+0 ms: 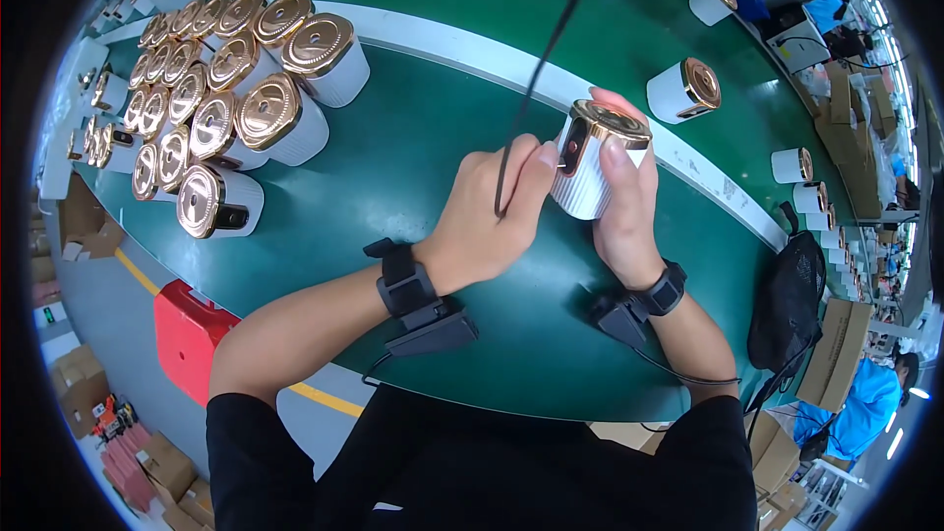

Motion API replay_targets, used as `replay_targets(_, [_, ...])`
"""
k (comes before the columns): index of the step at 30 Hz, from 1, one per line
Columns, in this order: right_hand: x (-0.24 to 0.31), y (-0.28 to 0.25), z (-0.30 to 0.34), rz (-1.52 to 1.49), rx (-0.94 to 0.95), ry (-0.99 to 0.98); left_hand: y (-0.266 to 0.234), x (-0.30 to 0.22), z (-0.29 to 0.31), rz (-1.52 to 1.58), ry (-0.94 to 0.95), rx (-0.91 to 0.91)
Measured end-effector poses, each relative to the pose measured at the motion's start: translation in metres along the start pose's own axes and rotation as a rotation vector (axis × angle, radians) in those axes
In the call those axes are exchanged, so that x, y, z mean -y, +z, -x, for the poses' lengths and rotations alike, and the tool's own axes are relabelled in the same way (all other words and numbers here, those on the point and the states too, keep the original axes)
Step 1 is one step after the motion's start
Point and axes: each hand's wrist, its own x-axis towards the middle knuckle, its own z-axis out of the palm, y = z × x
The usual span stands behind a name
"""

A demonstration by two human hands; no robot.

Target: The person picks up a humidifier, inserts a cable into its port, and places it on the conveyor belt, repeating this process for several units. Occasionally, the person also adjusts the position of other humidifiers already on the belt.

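Canister [582,187] in R hand [629,206], over green table [536,334]
I see gold lid [618,119] up, long axis near-upright, dark panel [573,146] twd L hand [489,205]; R fingers grasp it; L clenched, can't tell on what

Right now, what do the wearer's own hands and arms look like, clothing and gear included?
The left hand and right hand wear no gloves. A black left wrist strap and black right wrist strap each carry a dark, boxy module with a thin black cable. The left sleeve and right sleeve are black and short, leaving the forearms uncovered.
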Motion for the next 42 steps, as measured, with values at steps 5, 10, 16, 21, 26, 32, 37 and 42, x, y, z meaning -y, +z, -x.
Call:
replay_targets(5, [0.006, 0.004, 0.002, 0.04, -0.025, 0.018, 0.001, 0.003, 0.001, -0.085, 0.025, -0.009])
replay_targets(10, [0.009, 0.006, 0.0, 0.309, -0.031, -0.251, -0.002, 0.008, -0.004, -0.016, -0.083, 0.044])
replay_targets(16, [0.01, 0.001, -0.002, 0.084, -0.001, -0.007, 0.001, 0.003, -0.004, -0.158, 0.017, 0.034])
replay_targets(21, [0.015, 0.001, -0.003, 0.015, 0.028, 0.165, 0.003, -0.002, -0.001, -0.125, 0.079, 0.013])
replay_targets(26, [0.012, 0.005, -0.001, 0.169, 0.015, -0.046, 0.001, 0.003, -0.002, -0.144, 0.012, 0.055])
replay_targets(32, [0.01, 0.01, 0.0, 0.12, -0.003, -0.002, 0.002, 0.001, -0.002, -0.095, -0.007, 0.025])
replay_targets(37, [0.014, 0.006, 0.0, 0.017, -0.015, 0.122, 0.006, 0.0, -0.004, -0.065, 0.002, 0.014])
replay_targets(42, [0.037, -0.035, -0.004, 0.424, -0.215, -0.272, -0.001, 0.009, -0.003, 0.186, -0.154, -0.144])
